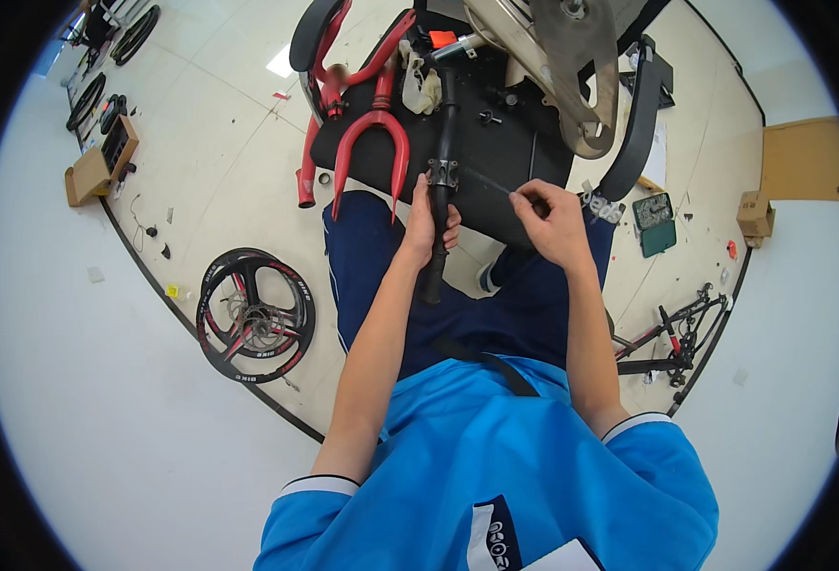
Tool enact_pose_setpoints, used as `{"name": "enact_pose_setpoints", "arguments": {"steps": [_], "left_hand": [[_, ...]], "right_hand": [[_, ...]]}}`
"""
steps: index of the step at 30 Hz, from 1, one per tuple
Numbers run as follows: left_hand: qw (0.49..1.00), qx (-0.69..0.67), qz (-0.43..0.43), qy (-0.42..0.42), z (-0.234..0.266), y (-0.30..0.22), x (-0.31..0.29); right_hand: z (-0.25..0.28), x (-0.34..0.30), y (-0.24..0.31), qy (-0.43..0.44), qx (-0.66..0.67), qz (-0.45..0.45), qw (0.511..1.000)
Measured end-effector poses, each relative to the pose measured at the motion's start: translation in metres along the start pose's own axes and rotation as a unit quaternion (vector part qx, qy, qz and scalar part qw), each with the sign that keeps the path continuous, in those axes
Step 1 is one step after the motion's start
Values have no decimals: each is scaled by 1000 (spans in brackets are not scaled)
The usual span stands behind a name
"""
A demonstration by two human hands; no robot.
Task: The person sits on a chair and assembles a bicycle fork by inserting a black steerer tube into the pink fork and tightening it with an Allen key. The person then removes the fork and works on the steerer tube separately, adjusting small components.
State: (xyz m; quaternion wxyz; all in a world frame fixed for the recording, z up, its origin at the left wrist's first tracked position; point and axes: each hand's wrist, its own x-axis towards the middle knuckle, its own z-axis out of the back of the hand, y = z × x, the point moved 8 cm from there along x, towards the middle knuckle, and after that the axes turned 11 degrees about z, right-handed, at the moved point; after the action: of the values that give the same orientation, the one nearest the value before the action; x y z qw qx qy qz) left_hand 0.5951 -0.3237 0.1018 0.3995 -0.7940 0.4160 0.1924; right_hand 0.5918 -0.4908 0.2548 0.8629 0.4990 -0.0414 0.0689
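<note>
My left hand (423, 226) is wrapped round a black bicycle handlebar (448, 128), just below the dark metal stem clamp (443, 173) with its bolts. The bar stands lengthwise between my knees, its far part over a black chair seat (500, 157). Right of the clamp, my right hand (552, 224) pinches a thin dark rod-like tool (498, 187), probably a hex key. The rod points toward the clamp; whether its tip touches a bolt is too small to tell. A red bicycle fork (381, 124) lies on the seat to the left of the bar.
A red frame part (307, 186) leans at the seat's left edge. Beyond stands a silver-grey bicycle frame (572, 76). Wheels (256, 319) lie on the left floor; a green tool case (655, 226) and black frame (671, 343) lie right. Small bolts (489, 117) dot the seat.
</note>
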Motion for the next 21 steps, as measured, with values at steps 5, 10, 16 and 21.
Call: {"name": "enact_pose_setpoints", "arguments": {"steps": [5,10,16,21], "left_hand": [[1000,11,-3,-22,-5,0,0],[1000,5,-10,-17,-2,3,2],[999,11,-14,-31,-5,1,0],[999,17,-15,-27,-3,4,2]], "right_hand": [[-12,-2,7,30,-29,26,999],[-9,1,8,11,-29,25,999],[-12,6,15,20,-41,38,998],[-17,10,21,42,-51,34,997]]}}
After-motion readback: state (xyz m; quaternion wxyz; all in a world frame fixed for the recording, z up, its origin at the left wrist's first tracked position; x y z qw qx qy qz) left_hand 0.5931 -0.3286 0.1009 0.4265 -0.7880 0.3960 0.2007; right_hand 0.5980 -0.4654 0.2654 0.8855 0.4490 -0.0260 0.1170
